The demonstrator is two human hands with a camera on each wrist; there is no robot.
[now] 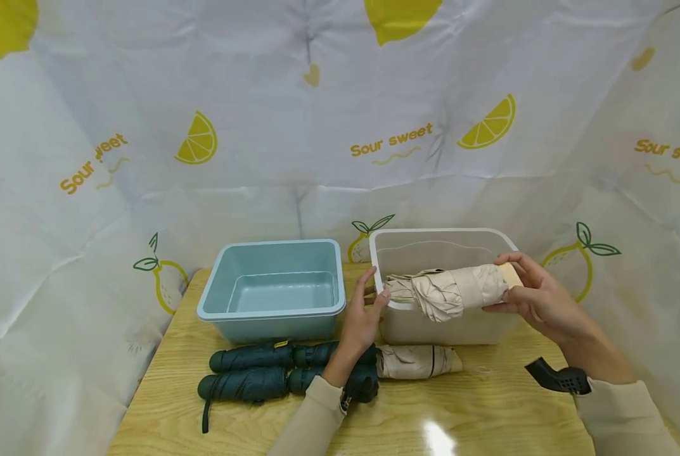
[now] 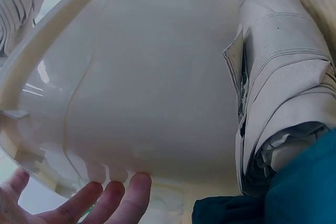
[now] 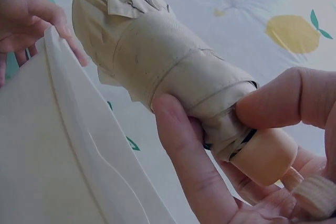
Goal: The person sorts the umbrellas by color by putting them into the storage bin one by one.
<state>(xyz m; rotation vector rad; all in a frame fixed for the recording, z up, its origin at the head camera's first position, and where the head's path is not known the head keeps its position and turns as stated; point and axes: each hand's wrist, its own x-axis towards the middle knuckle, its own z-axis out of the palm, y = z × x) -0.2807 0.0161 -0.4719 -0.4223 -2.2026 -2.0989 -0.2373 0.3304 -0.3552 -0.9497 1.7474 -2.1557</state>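
Right hand [image 1: 545, 307]: grip closed on the handle end of a beige, folded fabric umbrella [image 1: 459, 292]. From there, its long axis runs leftward over the front of a white, rectangular plastic bin [image 1: 442, 332]. Left hand [image 1: 361, 320], fingers spread, touches the bin's left rim, nearer the umbrella's far end.

From the head, we look forward and down at the desk [image 1: 482, 415]. From the left wrist, we see the white tub [image 2: 157, 77] up close; from the right wrist, the tan umbrella [image 3: 157, 59]. Both wrist views share the tub.
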